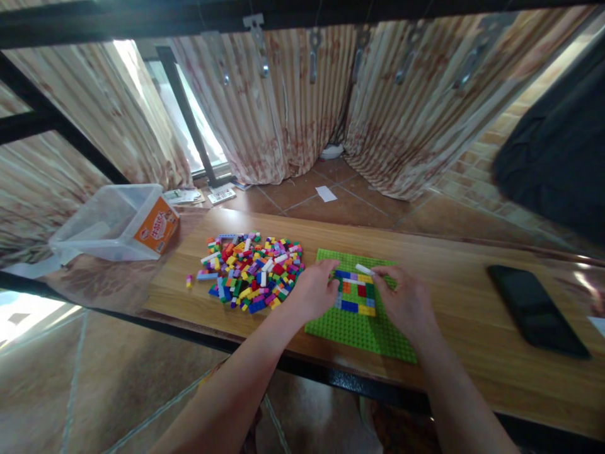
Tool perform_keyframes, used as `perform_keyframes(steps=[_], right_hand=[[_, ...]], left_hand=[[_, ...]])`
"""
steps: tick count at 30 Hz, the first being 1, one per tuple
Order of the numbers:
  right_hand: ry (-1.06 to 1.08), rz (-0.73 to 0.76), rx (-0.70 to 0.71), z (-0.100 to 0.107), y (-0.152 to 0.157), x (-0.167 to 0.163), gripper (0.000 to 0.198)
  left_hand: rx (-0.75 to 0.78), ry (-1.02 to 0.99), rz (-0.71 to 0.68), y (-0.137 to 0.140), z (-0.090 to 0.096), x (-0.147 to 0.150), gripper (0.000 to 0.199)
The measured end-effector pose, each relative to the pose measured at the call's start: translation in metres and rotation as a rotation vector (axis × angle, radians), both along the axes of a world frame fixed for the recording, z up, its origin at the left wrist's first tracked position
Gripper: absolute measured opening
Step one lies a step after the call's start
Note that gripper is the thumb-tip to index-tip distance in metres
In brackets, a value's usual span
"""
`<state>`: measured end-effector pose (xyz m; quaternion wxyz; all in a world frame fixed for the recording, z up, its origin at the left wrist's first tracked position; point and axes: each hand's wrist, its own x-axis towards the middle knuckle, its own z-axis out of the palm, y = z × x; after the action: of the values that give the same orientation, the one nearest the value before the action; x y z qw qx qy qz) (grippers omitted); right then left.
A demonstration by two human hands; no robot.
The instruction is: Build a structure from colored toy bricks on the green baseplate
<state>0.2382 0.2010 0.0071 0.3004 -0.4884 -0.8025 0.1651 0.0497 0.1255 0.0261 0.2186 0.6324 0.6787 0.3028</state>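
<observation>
A green studded baseplate (363, 337) lies on the wooden board, with a block of colored toy bricks (350, 306) in blue, yellow, red, orange and white built on its middle. Between the thumb and fingers of my right hand (407, 301) is a long white brick (363, 269), held over the upper right part of the built bricks. My left hand (317, 289) rests at the left side of the built bricks, its fingers curled and the fingertips close to their upper left corner. Whether something small sits in those fingers I cannot make out.
A heap of loose bricks (255, 271) spreads left of the baseplate, with a small brick (190, 280) apart from it. A clear plastic bin (108, 221) with an orange label stands far left. A dark phone or tablet (536, 309) lies at the right. The wooden board (454, 302) has a dark front edge.
</observation>
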Motion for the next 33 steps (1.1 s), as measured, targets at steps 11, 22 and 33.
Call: perform_keyframes(steps=[11,22,33], right_hand=[[-0.057,0.034,-0.025,0.0,-0.017,-0.013,0.021],[-0.07,0.097,0.055,-0.002,-0.028,-0.025,0.022],[-0.115,0.133,0.125,-0.006,-0.031,-0.025,0.022]], left_hand=[[-0.021,0.014,-0.038,-0.002,0.001,0.0,0.044],[-0.035,0.015,-0.054,-0.002,0.002,-0.001,0.049],[-0.06,0.01,-0.077,-0.003,0.004,-0.001,0.053]])
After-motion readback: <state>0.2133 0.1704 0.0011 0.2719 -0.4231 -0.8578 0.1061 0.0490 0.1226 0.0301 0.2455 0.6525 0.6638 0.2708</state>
